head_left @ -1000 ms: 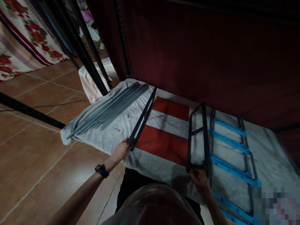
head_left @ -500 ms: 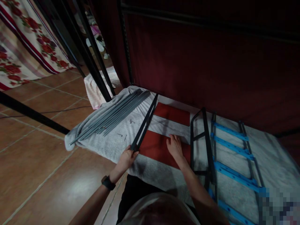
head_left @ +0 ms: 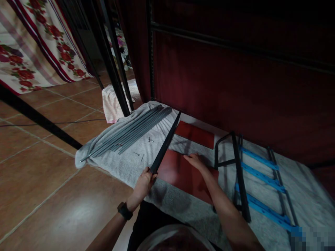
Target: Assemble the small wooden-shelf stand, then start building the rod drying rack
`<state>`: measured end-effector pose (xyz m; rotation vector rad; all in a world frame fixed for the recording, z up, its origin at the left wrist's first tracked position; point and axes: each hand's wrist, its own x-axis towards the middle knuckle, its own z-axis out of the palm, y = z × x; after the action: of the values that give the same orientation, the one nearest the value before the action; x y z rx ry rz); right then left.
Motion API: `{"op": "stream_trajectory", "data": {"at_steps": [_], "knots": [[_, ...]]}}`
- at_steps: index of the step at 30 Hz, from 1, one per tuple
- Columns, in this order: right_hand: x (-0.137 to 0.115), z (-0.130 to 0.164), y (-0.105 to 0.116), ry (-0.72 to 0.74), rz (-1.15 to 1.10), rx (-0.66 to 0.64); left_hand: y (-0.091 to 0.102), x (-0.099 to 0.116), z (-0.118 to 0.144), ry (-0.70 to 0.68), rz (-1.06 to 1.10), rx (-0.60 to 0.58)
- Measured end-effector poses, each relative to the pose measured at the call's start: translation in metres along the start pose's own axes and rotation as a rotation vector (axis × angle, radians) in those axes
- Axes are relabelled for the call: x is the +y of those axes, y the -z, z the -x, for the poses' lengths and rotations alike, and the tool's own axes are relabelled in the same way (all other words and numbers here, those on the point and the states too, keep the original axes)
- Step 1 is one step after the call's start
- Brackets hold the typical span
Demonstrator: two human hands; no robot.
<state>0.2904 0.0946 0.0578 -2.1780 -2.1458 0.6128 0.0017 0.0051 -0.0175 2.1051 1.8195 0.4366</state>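
Now, what we see, line by line:

Left hand: our left hand [head_left: 144,181] is closed around the near end of a long black metal bar [head_left: 165,144], a dark watch [head_left: 124,211] on its wrist.
Black bar: it runs away from us, up and to the right, its far end near the dark red curtain [head_left: 235,87]; the near end sits in our left fist, raised a little off the towel.
Right hand: our right hand [head_left: 196,161] lies open and flat, palm down, on the red panel [head_left: 183,174], fingers pointing left toward the bar but apart from it.
Red panel: it lies on the grey towel [head_left: 125,160], just right of the bar, between our two hands; a second red panel [head_left: 195,134] lies beyond it.
Grey rods: a bundle of grey rods [head_left: 131,134] lies on the towel's left part, well left of the bar.
Screws: a few small screws [head_left: 142,155] lie on the towel between the rods and the bar.
Black frame: a black frame [head_left: 237,167] lies just right of our right forearm, partly over a rack with blue rungs [head_left: 259,158].
Floor: brown tiles [head_left: 39,167] to the left of the towel.
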Motion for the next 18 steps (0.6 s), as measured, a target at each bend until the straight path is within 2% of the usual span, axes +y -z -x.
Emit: {"op": "stream_trajectory", "data": {"at_steps": [3, 6, 11, 14, 18], "knots": [[-0.003, 0.017, 0.01, 0.049, -0.074, 0.029, 0.001, 0.0, -0.001, 0.049, -0.011, -0.03], [-0.009, 0.048, 0.018, 0.113, -0.141, 0.061, 0.003, 0.001, -0.002, 0.07, 0.021, -0.057], [-0.02, 0.098, 0.019, 0.172, -0.099, 0.123, 0.012, 0.008, 0.001, 0.045, 0.155, -0.041], [-0.02, 0.108, 0.018, 0.161, -0.074, 0.164, 0.017, 0.014, 0.006, 0.058, 0.195, -0.059], [-0.018, 0.104, 0.022, 0.153, -0.089, 0.153, 0.019, 0.022, 0.011, 0.156, 0.11, -0.044]]}}
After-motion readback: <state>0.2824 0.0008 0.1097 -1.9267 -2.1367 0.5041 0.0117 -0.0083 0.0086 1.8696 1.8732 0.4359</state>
